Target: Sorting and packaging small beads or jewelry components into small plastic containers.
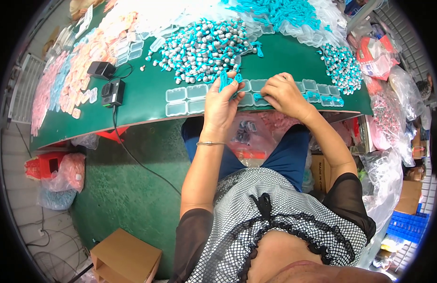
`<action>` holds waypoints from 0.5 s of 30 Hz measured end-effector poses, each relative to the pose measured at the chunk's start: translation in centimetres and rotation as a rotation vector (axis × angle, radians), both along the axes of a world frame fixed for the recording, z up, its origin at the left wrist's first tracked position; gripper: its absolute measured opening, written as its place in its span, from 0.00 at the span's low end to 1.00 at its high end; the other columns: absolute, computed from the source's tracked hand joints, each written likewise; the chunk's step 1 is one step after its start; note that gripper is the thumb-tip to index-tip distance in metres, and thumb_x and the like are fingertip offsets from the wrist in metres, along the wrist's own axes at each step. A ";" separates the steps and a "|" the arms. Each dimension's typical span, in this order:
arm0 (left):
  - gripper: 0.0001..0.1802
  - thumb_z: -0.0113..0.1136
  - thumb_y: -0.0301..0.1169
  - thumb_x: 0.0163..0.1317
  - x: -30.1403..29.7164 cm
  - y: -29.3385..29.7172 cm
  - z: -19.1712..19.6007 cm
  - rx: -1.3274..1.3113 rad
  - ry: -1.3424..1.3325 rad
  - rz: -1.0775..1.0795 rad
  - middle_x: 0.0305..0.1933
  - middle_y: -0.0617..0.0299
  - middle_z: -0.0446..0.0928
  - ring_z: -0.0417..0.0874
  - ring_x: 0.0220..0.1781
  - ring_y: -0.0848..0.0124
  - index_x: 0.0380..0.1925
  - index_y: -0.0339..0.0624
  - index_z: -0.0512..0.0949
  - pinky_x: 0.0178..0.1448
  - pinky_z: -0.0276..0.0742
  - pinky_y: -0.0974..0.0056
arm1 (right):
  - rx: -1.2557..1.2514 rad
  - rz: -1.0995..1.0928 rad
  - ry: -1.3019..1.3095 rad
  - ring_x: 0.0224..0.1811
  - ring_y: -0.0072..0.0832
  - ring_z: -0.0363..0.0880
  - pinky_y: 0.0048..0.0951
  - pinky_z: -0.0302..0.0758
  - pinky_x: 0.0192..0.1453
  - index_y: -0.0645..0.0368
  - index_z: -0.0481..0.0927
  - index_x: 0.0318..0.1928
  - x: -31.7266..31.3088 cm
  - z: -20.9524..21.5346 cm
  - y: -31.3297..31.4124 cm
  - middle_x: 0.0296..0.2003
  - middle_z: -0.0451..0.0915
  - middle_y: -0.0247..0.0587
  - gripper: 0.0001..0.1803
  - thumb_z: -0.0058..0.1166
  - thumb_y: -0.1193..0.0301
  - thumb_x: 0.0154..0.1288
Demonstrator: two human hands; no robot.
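My left hand [218,104] is raised at the table's front edge, closed around a bundle of looped teal cords [225,81]. To its right, my right hand [283,94] bends its fingers down over the row of small clear plastic cases, its fingertips on a bit of teal cord [258,96] at one case. Left of my hands, the open clear cases [176,95] hold nothing visible. On the right, several cases [313,97] have teal cord inside. Beyond my left hand lies a heap of small grey-and-white pieces with teal parts [204,49].
A smaller similar heap [341,68] sits at the table's right end, and loose teal cords [280,14] lie at the back. Peach-coloured pieces [95,61] spread on the left near a black boxy device [112,92] with a cable. An open cardboard box [126,254] stands on the floor.
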State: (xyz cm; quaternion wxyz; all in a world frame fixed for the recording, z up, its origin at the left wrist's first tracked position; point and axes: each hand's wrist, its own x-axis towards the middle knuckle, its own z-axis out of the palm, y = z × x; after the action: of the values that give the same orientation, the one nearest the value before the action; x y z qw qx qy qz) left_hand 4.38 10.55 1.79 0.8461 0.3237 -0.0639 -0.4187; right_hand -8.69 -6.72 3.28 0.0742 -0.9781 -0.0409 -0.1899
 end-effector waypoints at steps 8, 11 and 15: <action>0.15 0.61 0.25 0.64 0.3 0.1 0.1 0.024 -0.094 -0.089 0.44 0.58 0.78 0.83 0.42 0.69 0.49 0.38 0.72 0.41 0.83 0.68 | 0.266 0.068 -0.211 0.50 0.36 0.77 0.40 0.67 0.58 0.54 0.79 0.44 2.5 3.0 2.3 0.43 0.80 0.35 0.17 0.63 0.73 0.52; 0.16 0.60 0.26 0.65 0.6 0.2 -0.1 0.070 -0.205 -0.159 0.43 0.58 0.78 0.84 0.40 0.71 0.51 0.37 0.71 0.39 0.83 0.70 | 0.262 0.152 -0.151 0.51 0.38 0.78 0.39 0.69 0.56 0.54 0.79 0.45 3.7 2.7 3.0 0.44 0.80 0.37 0.16 0.63 0.73 0.53; 0.14 0.58 0.27 0.66 1.3 1.3 0.6 0.096 -0.225 -0.161 0.43 0.57 0.79 0.84 0.39 0.71 0.50 0.35 0.72 0.39 0.84 0.71 | 0.296 0.149 -0.204 0.44 0.35 0.80 0.38 0.70 0.53 0.54 0.80 0.42 4.5 2.2 3.1 0.38 0.82 0.37 0.13 0.62 0.72 0.55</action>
State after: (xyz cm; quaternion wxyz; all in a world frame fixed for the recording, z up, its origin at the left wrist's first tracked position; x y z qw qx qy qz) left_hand 5.63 11.85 2.34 0.7808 0.4024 -0.1640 -0.4489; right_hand -4.21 -3.66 5.51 0.2265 -0.9265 -0.0919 -0.2861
